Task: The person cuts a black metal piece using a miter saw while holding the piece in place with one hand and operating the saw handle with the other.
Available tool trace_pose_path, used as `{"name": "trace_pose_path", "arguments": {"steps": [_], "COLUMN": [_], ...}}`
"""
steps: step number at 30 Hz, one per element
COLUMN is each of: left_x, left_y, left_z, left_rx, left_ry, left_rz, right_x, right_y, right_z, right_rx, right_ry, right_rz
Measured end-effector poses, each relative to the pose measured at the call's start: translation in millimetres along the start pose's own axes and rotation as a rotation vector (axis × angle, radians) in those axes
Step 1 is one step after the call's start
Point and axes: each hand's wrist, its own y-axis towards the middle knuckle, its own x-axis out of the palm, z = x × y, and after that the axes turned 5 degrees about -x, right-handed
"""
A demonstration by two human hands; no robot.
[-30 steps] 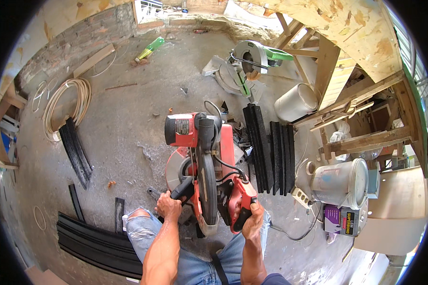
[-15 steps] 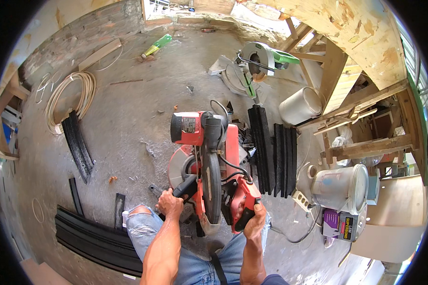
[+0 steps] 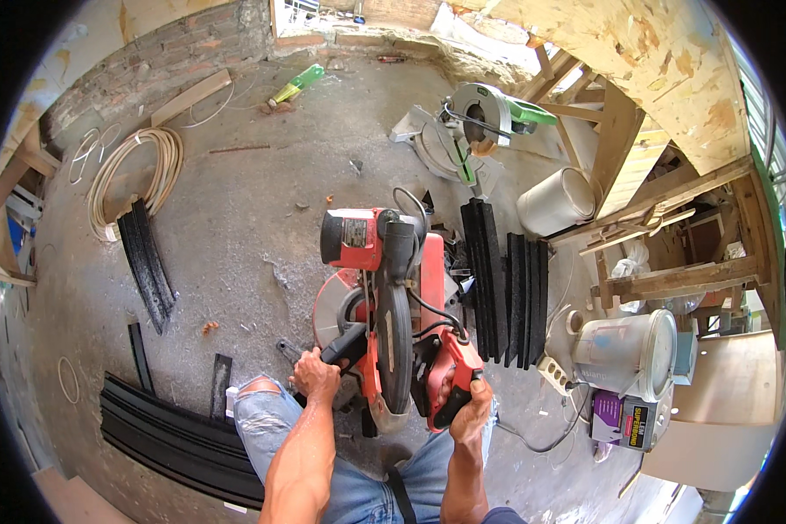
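A red and black miter saw (image 3: pixel 432 262) stands on the floor between my knees, with its round blade guard (image 3: pixel 336 301) on the left side. My right hand (image 3: pixel 472 410) is wrapped round the saw's black trigger handle (image 3: pixel 452 409). My left hand (image 3: pixel 316 375) is closed at the saw's left side, against the lower end of a short black bar-like piece (image 3: pixel 344 346). What its fingers hold is hidden. Beyond my left fingertips a grey metal part (image 3: pixel 288 351) sticks out. Long black moulding strips (image 3: pixel 485 279) lie right of the saw.
More black mouldings (image 3: pixel 175 437) lie at the left, near a coiled beige hose (image 3: pixel 96 188). A green miter saw (image 3: pixel 480 122) stands farther off. At right are a white bucket (image 3: pixel 555 201), a paint pail (image 3: pixel 624 349), a power strip (image 3: pixel 555 375) with a cord, and a wooden frame (image 3: pixel 681 279).
The whole scene has shifted slightly right and down in the view. Both hands keep their places on and beside the saw, and the saw's head looks unmoved.
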Motion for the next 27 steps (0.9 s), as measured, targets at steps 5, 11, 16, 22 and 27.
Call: {"name": "trace_pose_path", "arguments": {"steps": [5, 11, 16, 22, 27], "left_x": [8, 7, 8, 11, 8], "left_y": [0, 6, 2, 5, 4], "left_z": [1, -11, -1, -6, -5], "left_rx": [0.015, 0.037, 0.04, 0.06, 0.054], "left_ry": [-0.02, -0.055, -0.053, -0.065, -0.058], "left_rz": [0.015, 0.013, -0.003, 0.014, 0.007], "right_x": [-6, -2, -6, -5, -5], "right_y": [0, -2, -2, -3, -4], "right_z": [3, 4, 2, 7, 5], "right_rx": [0.011, 0.043, 0.031, 0.003, 0.018], "right_ry": [-0.023, 0.018, -0.002, -0.022, 0.003], "right_rz": [0.019, -0.022, 0.003, 0.006, -0.016]}}
